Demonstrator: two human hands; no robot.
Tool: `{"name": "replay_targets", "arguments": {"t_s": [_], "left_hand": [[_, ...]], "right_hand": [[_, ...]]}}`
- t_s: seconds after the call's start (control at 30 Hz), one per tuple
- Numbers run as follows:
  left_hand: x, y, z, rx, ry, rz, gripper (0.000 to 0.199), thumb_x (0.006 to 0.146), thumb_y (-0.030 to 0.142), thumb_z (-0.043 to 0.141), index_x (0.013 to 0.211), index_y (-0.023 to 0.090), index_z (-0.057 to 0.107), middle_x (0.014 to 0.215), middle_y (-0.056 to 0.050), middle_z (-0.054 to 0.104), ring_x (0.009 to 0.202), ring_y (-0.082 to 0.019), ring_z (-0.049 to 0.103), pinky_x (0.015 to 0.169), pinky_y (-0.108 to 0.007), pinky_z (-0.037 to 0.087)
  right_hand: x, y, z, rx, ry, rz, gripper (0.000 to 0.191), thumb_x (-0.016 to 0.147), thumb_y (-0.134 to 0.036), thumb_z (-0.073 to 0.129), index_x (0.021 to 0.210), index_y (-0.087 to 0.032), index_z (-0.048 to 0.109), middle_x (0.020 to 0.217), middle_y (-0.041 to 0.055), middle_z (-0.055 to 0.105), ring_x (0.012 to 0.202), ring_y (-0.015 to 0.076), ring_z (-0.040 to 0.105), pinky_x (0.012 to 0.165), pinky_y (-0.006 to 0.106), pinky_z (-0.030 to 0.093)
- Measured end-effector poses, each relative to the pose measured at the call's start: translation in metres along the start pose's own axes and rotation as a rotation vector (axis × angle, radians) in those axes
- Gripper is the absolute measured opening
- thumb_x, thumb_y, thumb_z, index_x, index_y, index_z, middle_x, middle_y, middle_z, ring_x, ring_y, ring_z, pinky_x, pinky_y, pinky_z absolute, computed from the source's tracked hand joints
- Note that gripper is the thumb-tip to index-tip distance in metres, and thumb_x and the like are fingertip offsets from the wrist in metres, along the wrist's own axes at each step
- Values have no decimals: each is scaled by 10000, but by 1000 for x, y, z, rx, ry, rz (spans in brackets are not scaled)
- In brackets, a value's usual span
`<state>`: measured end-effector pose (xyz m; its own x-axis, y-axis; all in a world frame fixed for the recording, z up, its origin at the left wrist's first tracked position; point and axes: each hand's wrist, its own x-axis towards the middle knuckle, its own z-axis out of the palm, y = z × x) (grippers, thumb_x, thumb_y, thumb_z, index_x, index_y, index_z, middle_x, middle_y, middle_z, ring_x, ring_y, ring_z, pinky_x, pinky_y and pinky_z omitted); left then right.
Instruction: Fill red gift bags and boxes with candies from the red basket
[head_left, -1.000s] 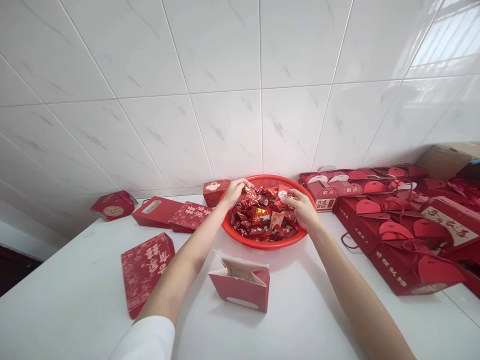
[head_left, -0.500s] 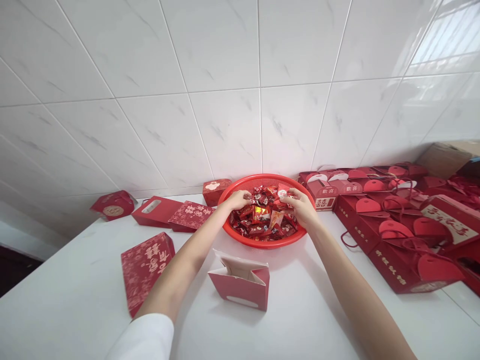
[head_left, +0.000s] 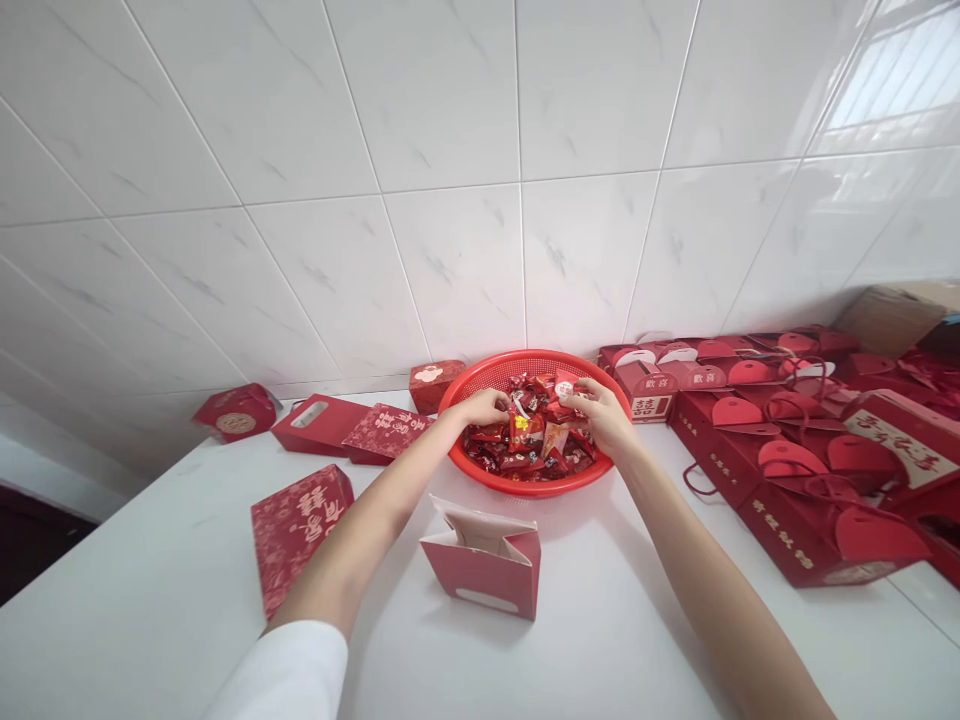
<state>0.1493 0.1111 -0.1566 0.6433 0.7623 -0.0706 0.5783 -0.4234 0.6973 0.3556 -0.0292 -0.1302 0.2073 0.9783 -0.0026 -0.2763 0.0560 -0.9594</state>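
A red plastic basket (head_left: pixel 525 489) with mesh sides holds a heap of wrapped candies (head_left: pixel 525 435), mostly in red wrappers. My left hand (head_left: pixel 484 408) reaches over its left side, fingers curled down among the candies; the fingertips are partly hidden. On the right side, my right hand (head_left: pixel 606 415) pinches at a red wrapped candy (head_left: pixel 565 388) with a round white label. Between my forearms, nearer to me, a red paper box (head_left: pixel 484 575) stands upright with its top open and a white flap raised at the back.
Several red boxes with rope handles (head_left: pixel 757 470) crowd the right side, with a cardboard box (head_left: pixel 896 315) behind. On the left lie a patterned red box (head_left: pixel 300 530), a flat red box (head_left: pixel 315 430) and a hexagonal box (head_left: pixel 238 412). A tiled wall (head_left: pixel 450 260) borders the white table (head_left: pixel 172 570).
My left hand has moved slightly down into the candies, and a candy with a yellow mark now shows beside it. My right hand has barely moved. The view has shifted slightly.
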Motion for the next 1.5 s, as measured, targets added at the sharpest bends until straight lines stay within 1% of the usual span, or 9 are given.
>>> {"name": "replay_targets", "arguments": {"t_s": [0.23,0.4,0.57,0.7,0.77,0.9,1.07,1.23,1.5], "left_hand": [[0,9,3,-85,-31,50,328,605,391,805,792,137,716,752,-45,718,728,-193,643,702,-283,494],[-6,18,0,-141,39,160,424,665,466,774,930,138,719,938,-74,725,899,-218,644,800,-302,497],[-13,26,-1,-236,153,159,462,753,586,670,883,144,686,865,-42,681,812,-197,620,689,-287,519],[-15,30,-2,-281,129,144,473,739,608,681,877,155,680,798,-9,637,775,-180,604,634,-263,517],[-15,32,-3,-294,121,159,454,734,599,690,833,157,668,760,3,611,733,-163,591,618,-252,500],[-15,36,-4,-272,204,236,405,734,556,710,723,159,630,712,12,601,719,-150,585,683,-256,477],[-23,47,0,-531,276,223,404,710,489,743,930,158,672,945,-40,703,913,-195,641,834,-303,509],[-46,68,8,-837,363,162,380,703,399,757,998,188,646,1029,-44,705,973,-223,651,847,-346,539],[-86,94,16,-1104,483,112,286,632,323,800,839,181,665,875,-4,702,851,-187,657,752,-289,535]], "right_hand": [[1,1,-1,-11,-14,3,270,629,-175,739,818,-205,549,730,-13,607,648,158,679,475,227,564],[1,2,-1,-9,-15,-2,325,612,-171,753,871,-220,563,755,-19,619,678,162,688,489,229,571],[2,2,-1,-4,-18,7,449,583,-170,766,995,-233,602,753,-28,636,669,165,689,500,233,570],[2,2,-1,-16,-18,13,480,569,-176,773,1022,-235,624,743,-26,653,678,165,682,491,218,542],[2,1,-1,-23,-12,24,457,559,-174,773,992,-228,637,735,-23,660,679,167,677,478,211,521],[2,-1,0,-32,-17,64,395,541,-159,768,918,-196,655,717,-11,676,647,159,666,465,203,486],[2,-4,-2,26,-28,89,337,534,-202,786,832,-196,628,677,-24,653,600,130,616,420,178,427],[-3,-11,3,112,-120,117,296,603,-301,803,829,-191,647,741,-6,661,645,125,609,438,171,432],[-35,-23,31,112,-283,72,437,596,-353,875,923,-180,642,786,-14,644,546,81,536,369,173,356]]}}
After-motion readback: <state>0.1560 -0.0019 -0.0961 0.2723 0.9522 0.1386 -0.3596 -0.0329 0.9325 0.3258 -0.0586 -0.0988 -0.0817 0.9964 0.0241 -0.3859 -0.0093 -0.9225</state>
